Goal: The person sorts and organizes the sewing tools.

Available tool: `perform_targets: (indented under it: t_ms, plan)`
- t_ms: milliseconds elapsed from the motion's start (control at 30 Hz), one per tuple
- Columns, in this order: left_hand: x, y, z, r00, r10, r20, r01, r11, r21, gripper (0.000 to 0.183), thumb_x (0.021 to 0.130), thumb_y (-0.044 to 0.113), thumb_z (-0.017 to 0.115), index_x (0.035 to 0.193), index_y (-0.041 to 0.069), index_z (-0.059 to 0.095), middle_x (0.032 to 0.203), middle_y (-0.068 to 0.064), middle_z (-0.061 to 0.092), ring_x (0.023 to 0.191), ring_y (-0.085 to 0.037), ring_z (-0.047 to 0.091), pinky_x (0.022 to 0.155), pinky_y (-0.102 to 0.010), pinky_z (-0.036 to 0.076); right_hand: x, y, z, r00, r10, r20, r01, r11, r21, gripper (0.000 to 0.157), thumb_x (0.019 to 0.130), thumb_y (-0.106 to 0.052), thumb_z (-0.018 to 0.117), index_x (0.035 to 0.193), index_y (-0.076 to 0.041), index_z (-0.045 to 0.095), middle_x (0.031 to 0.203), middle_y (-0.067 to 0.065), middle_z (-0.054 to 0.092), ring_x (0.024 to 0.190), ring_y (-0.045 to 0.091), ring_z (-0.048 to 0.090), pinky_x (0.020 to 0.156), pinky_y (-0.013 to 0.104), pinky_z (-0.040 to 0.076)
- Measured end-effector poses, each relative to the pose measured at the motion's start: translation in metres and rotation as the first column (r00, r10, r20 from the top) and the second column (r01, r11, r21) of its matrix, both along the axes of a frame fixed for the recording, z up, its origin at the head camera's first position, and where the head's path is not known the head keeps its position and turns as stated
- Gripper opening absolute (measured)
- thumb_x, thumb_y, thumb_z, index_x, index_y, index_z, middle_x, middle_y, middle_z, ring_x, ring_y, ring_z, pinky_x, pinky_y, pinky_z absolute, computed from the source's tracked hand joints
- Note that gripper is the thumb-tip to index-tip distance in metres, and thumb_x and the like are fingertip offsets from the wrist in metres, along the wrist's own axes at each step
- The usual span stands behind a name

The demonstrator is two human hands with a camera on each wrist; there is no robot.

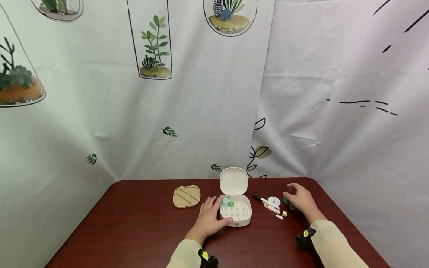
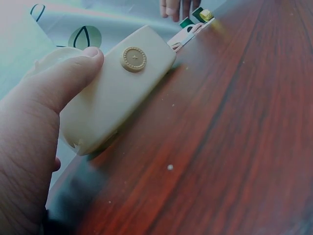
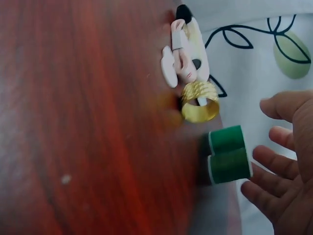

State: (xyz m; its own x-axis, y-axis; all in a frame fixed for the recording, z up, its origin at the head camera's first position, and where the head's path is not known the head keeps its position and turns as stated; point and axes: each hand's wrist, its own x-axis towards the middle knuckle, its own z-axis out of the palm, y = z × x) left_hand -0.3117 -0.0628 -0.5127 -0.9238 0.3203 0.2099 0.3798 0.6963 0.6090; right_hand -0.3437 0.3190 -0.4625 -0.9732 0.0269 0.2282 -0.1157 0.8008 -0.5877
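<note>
A white sewing box (image 1: 248,216) with its lid (image 1: 233,181) raised stands on the table. Inside, a light blue thread spool (image 1: 225,202) and a green one (image 1: 231,203) sit on pegs at the back left. My left hand (image 1: 208,220) holds the box by its left side, thumb across the front near a round button (image 2: 133,59). Two dark green thread spools (image 3: 229,164) stand side by side at the right. Over them my right hand (image 1: 304,203) hovers, fingers loosely spread and holding nothing; in the right wrist view its fingertips are close beside the spools.
A gold ring thimble (image 3: 199,100), a black-capped pen (image 1: 263,200), a white disc (image 1: 274,201) and a small white oval piece (image 1: 279,216) lie between box and right hand. A beige divided tray (image 1: 186,196) lies left of the box. A printed cloth hangs behind the table.
</note>
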Motion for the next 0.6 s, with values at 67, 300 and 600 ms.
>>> perform_targets:
  t_ms: [67,300,600]
  plan:
    - [0.000,0.000,0.001,1.000,0.002,0.001,-0.002,1.000,0.000,0.094,0.086,0.062,0.068,0.159,0.016,0.034,0.158,-0.023,0.033,0.150,-0.045,0.020,0.117,-0.066,0.015,0.001,0.000,-0.002,0.999,0.002,0.038,-0.001,1.000,-0.027,0.050,0.096,-0.023,0.068,0.134,0.006,0.053,0.123,0.027,0.059,0.092,0.032,0.063,0.077,0.048,0.052]
    - [0.003,0.000,0.002,1.000,0.002,0.014,-0.002,1.000,0.002,0.093,0.087,0.062,0.068,0.159,0.015,0.034,0.157,-0.023,0.034,0.149,-0.046,0.021,0.117,-0.066,0.015,0.002,-0.002,-0.009,0.998,-0.018,0.058,0.020,0.999,-0.039,0.040,0.094,-0.015,0.066,0.126,0.008,0.059,0.109,0.021,0.064,0.086,0.028,0.062,0.072,0.044,0.053]
    - [0.002,0.001,0.002,1.000,0.004,0.011,-0.004,1.000,-0.003,0.093,0.086,0.062,0.069,0.159,0.017,0.033,0.156,-0.023,0.035,0.149,-0.045,0.023,0.117,-0.066,0.015,-0.001,-0.003,-0.012,0.998,-0.049,0.031,0.050,0.998,-0.034,0.029,0.091,-0.011,0.067,0.115,0.006,0.068,0.101,0.018,0.069,0.066,0.018,0.060,0.062,0.035,0.049]
